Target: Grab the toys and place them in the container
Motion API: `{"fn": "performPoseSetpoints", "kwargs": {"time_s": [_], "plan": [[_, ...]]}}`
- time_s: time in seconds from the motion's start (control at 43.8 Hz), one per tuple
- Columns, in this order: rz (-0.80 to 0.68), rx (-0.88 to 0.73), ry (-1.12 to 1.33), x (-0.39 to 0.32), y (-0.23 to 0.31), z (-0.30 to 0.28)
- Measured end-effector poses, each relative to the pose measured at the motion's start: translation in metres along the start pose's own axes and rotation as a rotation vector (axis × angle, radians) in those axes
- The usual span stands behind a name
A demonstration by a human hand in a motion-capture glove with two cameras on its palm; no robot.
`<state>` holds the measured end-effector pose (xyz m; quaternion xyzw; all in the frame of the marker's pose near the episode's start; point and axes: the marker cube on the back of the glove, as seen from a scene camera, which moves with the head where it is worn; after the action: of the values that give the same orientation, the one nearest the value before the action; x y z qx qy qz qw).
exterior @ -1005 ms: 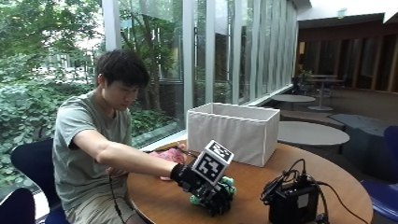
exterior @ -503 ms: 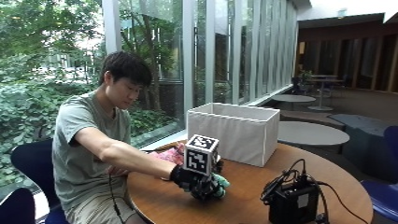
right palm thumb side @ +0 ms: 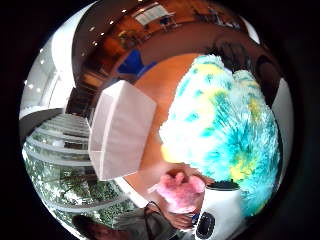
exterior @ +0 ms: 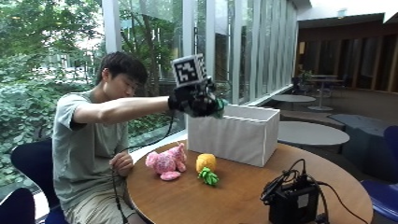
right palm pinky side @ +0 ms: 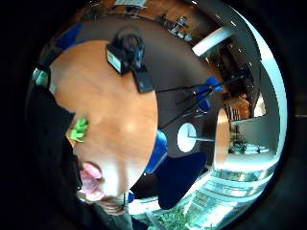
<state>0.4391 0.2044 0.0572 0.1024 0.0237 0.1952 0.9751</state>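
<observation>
Above the container: I am holding my right hand (exterior: 198, 100) over the white container (exterior: 239, 135), ready for dropping.
Fingers: curling round the fuzzy teal-and-yellow toy (right palm thumb side: 225, 125), keeping it from falling.
Beside the container: pink toy (exterior: 167, 162) and pineapple toy (exterior: 206, 168) are waiting on the desk (exterior: 217, 200).

grey-green short-sleeved t-shirt, khaki shorts, black glove on right hand (exterior: 198, 101)

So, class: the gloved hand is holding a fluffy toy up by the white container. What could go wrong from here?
1. The right hand holds the fluffy teal and yellow toy near the white container's rim, seemingly not yet over the opening; released now, it might drop outside.
2. The pink toy and yellow and green toy lie on the table and could be forgotten.
</observation>
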Motion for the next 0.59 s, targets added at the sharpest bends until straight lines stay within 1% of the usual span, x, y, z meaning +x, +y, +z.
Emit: {"fn": "performPoseSetpoints", "kwargs": {"time_s": [0.091,0.114,0.206,0.297,0.434,0.526,0.594], "plan": [[-0.014,0.061,-0.008,-0.032,-0.003,-0.055],[-0.042,0.072,-0.018,-0.041,-0.003,-0.067],[-0.255,0.132,-0.052,-0.100,0.003,-0.122],[-0.307,0.176,-0.042,-0.169,0.005,-0.158],[-0.364,0.180,-0.130,-0.274,0.008,-0.175],[-0.389,0.193,-0.056,-0.325,0.006,-0.167],[-0.475,0.192,0.013,-0.351,0.005,-0.153]]}}
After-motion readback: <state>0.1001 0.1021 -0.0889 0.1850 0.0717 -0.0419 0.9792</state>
